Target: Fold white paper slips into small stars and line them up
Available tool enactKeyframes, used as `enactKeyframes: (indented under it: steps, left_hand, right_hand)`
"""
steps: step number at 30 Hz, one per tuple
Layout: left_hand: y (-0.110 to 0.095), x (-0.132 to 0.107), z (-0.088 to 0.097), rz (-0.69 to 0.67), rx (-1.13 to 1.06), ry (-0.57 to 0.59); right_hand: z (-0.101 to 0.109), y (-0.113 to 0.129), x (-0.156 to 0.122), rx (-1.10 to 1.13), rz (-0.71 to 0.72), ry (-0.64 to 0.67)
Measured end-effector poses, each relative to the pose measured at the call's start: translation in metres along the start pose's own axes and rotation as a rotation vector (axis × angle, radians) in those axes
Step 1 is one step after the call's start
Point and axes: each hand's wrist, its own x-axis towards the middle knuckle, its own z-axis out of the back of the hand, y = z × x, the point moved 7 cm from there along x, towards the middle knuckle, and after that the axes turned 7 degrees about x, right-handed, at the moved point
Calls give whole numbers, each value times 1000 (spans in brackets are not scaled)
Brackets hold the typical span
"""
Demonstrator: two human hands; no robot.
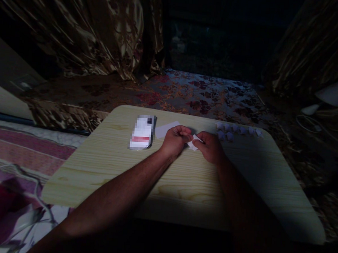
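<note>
A small piece of folded white paper (195,143) is held between both hands above the middle of the wooden table. My right hand (212,147) grips it with the thumb on top. My left hand (176,140) has its fingers curled and pinches the paper's left edge. Just behind my left hand lies a flat pale paper sheet (163,130), partly covered by that hand. Beyond my right hand, several small folded paper pieces (235,129) sit in two rows near the table's far right edge.
A blurred-out white item with a red band (141,134), perhaps a phone, rests left of the sheet on the table (107,168). Striped bedding (46,144) and white cables (38,187) are at the left. A patterned cloth ledge (199,92) and curtains (128,30) stand behind; a white lamp (335,91) is at right.
</note>
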Motion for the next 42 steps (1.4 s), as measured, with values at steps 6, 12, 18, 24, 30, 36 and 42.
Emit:
enactKeyframes:
  steps: [6,12,18,24,30,36,42]
  left_hand:
    - [-1,-2,1,22,-24,-23]
    - [-3,-2,2,31,-6,-3]
    - [1,1,2,34,-13,36]
    - [-5,4,10,-81,117,-42]
    - [-3,6,14,-81,166,-91]
    - [-3,5,12,-78,221,-63]
    - [-2,5,11,-86,237,-39]
  right_hand:
    - [-1,-7,1,20,-10,5]
    - [-4,-8,0,35,-20,27]
    - [-5,-9,1,65,-41,50]
    - [-1,-15,3,95,-62,4]
    - [3,-16,3,196,-82,-68]
    - [10,-7,1,268,-93,-128]
    - [14,-8,2,277,-91,-168]
